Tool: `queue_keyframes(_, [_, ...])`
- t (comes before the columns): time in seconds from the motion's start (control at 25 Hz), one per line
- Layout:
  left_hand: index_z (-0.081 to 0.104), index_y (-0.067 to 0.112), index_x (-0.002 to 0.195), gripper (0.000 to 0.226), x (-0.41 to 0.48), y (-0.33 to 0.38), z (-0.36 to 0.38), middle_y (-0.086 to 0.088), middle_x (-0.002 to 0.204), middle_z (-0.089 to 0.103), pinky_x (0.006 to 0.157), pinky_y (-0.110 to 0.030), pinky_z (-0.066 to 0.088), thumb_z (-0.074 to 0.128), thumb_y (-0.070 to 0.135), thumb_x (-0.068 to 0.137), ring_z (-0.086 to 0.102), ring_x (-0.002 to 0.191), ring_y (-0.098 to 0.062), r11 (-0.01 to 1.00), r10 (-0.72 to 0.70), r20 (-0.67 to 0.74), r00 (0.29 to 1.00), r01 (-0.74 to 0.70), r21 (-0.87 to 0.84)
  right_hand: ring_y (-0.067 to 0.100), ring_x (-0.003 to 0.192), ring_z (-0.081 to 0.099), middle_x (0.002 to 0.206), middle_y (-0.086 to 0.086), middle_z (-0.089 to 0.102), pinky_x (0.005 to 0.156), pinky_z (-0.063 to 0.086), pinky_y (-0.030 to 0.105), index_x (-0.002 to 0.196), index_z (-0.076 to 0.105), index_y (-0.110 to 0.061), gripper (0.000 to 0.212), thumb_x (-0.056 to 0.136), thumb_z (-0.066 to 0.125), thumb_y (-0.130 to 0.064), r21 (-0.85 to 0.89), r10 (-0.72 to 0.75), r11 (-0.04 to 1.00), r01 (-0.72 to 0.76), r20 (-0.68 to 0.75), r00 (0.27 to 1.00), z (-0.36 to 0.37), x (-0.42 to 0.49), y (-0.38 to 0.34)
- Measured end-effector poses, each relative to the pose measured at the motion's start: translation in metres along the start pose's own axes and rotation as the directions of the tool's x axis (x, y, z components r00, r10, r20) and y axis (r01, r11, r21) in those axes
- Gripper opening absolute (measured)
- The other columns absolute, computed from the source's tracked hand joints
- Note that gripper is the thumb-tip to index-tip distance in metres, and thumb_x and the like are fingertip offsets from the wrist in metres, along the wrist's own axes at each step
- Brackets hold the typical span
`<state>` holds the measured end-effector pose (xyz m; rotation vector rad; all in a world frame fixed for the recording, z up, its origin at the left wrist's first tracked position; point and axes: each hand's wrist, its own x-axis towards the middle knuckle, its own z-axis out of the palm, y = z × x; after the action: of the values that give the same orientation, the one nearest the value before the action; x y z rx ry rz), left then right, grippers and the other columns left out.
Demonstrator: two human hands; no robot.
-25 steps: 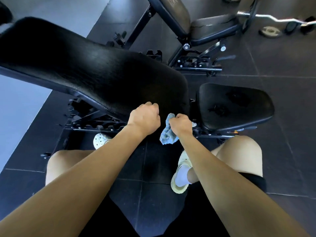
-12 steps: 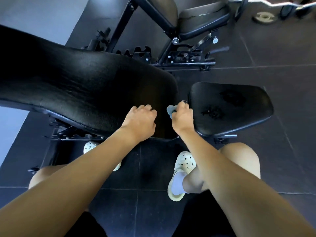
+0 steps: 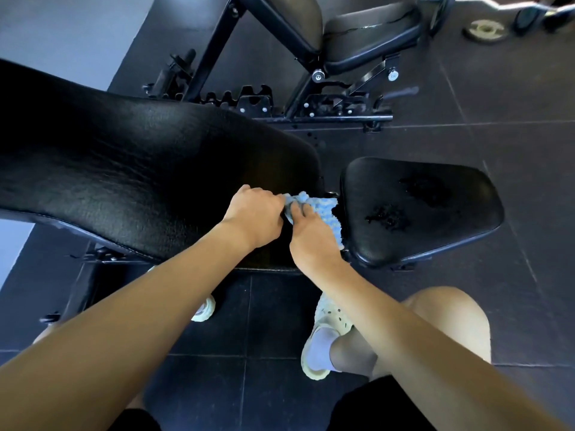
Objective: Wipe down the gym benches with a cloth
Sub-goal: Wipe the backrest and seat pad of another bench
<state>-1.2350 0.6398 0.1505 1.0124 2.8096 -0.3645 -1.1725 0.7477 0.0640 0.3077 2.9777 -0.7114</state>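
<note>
Light is moderate and soft, coming from the upper left, where the pale floor [image 3: 56, 29] looks washed out. The black backrest pad [image 3: 124, 169] carries a grey sheen on its grain, but its near end drops into featureless shadow. Wide-angle distortion bows the pad and stretches the lower corners. The blue cloth [image 3: 323, 209] is slightly smeared by motion blur.

I see a thin gap between the back pad [image 3: 124, 169] and the seat pad [image 3: 420, 209]. It is full: my left hand [image 3: 255, 219] and right hand [image 3: 311, 241] hold the cloth [image 3: 323, 209] there. The back pad's long top is open toward its left end, and so is the seat pad's top. Another bench's metal frame [image 3: 311, 113] stands close behind the far edge.
</note>
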Motion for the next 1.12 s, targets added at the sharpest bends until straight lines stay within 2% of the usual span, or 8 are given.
queue_keyframes(0.16, [0.060,0.020,0.114,0.025,0.001,-0.006,0.004,-0.002,0.104,0.062,0.092,-0.037,0.045,0.050,0.034,0.096,0.063,0.093,-0.022,0.999,0.013,-0.025,1.000,-0.014,-0.035,0.039,0.151,0.020,0.166,0.022,0.005,0.118,0.031,0.042,0.161,0.003,-0.008,0.071,0.100,0.040,-0.002,-0.147,-0.006,0.989,0.020,0.099,0.995,-0.015,0.041,0.017])
queue_keyframes(0.32, [0.059,0.022,0.121,0.028,-0.007,-0.016,0.006,-0.003,0.113,0.056,0.091,-0.036,0.046,0.050,0.034,0.097,0.061,0.092,-0.021,0.994,0.097,-0.011,0.995,-0.097,-0.048,0.048,0.138,0.039,0.165,0.024,-0.008,0.108,0.041,0.048,0.161,-0.001,-0.011,0.081,0.096,0.046,0.001,0.023,0.139,0.989,-0.145,0.174,0.975,-0.026,0.085,0.032])
queue_keyframes(0.44, [0.059,0.023,0.122,0.027,-0.004,-0.016,0.001,-0.002,0.115,0.056,0.093,-0.035,0.046,0.050,0.034,0.098,0.061,0.093,-0.020,0.992,0.110,0.019,0.994,-0.108,-0.062,0.046,0.139,0.040,0.164,0.026,0.009,0.106,0.043,0.046,0.160,0.006,-0.006,0.071,0.100,0.043,-0.005,-0.010,0.218,0.976,-0.219,0.101,0.971,-0.026,0.085,0.016])
queue_keyframes(0.52, [0.059,0.022,0.116,0.024,0.002,-0.012,-0.002,-0.003,0.112,0.059,0.091,-0.035,0.044,0.049,0.034,0.098,0.062,0.093,-0.021,0.995,0.087,0.015,0.996,-0.086,-0.058,0.045,0.146,0.030,0.163,0.029,0.011,0.113,0.038,0.046,0.159,0.004,0.000,0.070,0.102,0.043,-0.010,-0.110,0.179,0.979,-0.171,0.070,0.981,-0.012,0.064,-0.006])
queue_keyframes(0.64, [0.060,0.020,0.106,0.020,0.010,-0.010,-0.002,-0.002,0.103,0.063,0.087,-0.036,0.046,0.046,0.033,0.099,0.064,0.090,-0.023,0.998,0.046,0.003,0.999,-0.045,-0.037,0.047,0.150,0.022,0.166,0.027,0.008,0.120,0.031,0.045,0.161,0.000,-0.005,0.071,0.102,0.039,-0.011,-0.171,0.089,0.982,-0.078,0.060,0.994,0.013,0.041,-0.004])
queue_keyframes(0.76, [0.061,0.020,0.103,0.019,0.019,-0.016,-0.003,-0.001,0.098,0.065,0.081,-0.036,0.048,0.047,0.032,0.099,0.065,0.089,-0.024,0.997,0.037,0.016,0.999,-0.036,-0.064,0.043,0.148,0.027,0.166,0.023,0.008,0.118,0.031,0.044,0.161,0.004,-0.006,0.070,0.100,0.037,-0.006,-0.180,0.018,0.984,-0.005,0.071,0.997,-0.001,0.065,0.018])
queue_keyframes(0.92, [0.063,0.023,0.106,0.019,0.041,-0.026,-0.002,0.001,0.103,0.064,0.089,-0.037,0.045,0.048,0.033,0.099,0.060,0.100,-0.021,0.996,0.057,-0.045,0.997,-0.059,-0.059,0.049,0.125,0.051,0.165,0.027,0.006,0.101,0.047,0.045,0.161,0.008,-0.007,0.075,0.098,0.047,-0.010,-0.020,0.146,0.989,-0.145,0.068,0.987,-0.013,0.113,0.022])
queue_keyframes(1.12, [0.063,0.024,0.118,0.025,0.079,-0.055,-0.003,0.000,0.121,0.054,0.098,-0.040,0.044,0.053,0.031,0.096,0.049,0.116,-0.020,0.993,0.037,-0.093,0.995,-0.047,-0.104,0.041,0.128,0.042,0.160,0.007,0.030,0.107,0.038,0.050,0.156,0.028,-0.024,0.064,0.094,0.038,-0.009,0.223,0.362,0.905,-0.363,0.048,0.931,-0.028,0.187,0.007])
